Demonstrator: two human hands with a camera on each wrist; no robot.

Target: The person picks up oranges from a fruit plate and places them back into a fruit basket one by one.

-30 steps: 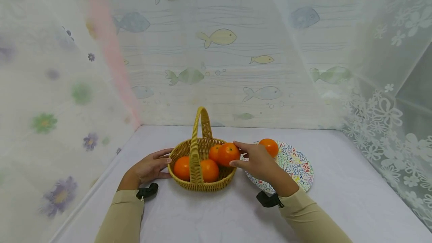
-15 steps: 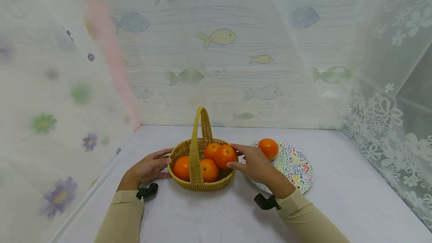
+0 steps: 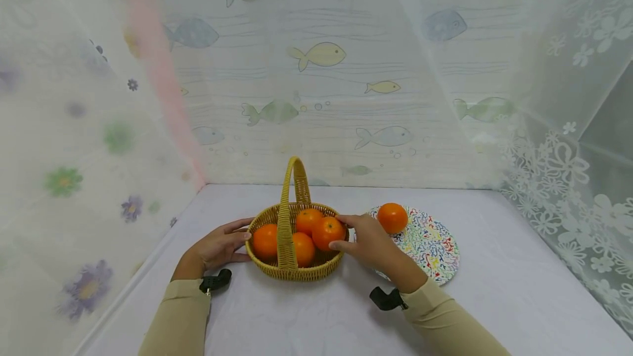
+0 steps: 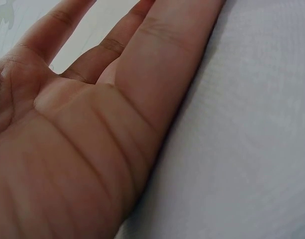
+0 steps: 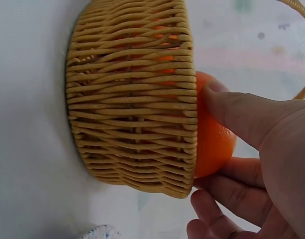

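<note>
A yellow wicker basket (image 3: 301,274) with a tall arched handle stands on the white-covered table, several oranges inside it. My left hand (image 3: 219,245) holds the basket's left side at the rim. The left wrist view has its palm (image 4: 77,149) beside the white cloth; the basket is out of sight there. At the right rim, my right hand (image 3: 371,242) holds an orange (image 3: 328,233) between thumb and fingers. In the right wrist view, that orange (image 5: 214,142) sits partly below the wicker rim, with the thumb on one side and fingers on the other.
Right of the basket lies a round plate (image 3: 440,249) with a multicoloured pattern, and a single orange (image 3: 393,218) rests on it. A fish-patterned curtain (image 3: 321,98) closes off the back. Flowered sheets hang at both sides.
My right hand has moved slightly left and down, lowering its orange into the basket. The other oranges inside have shifted a little left. My left hand has stayed still.
</note>
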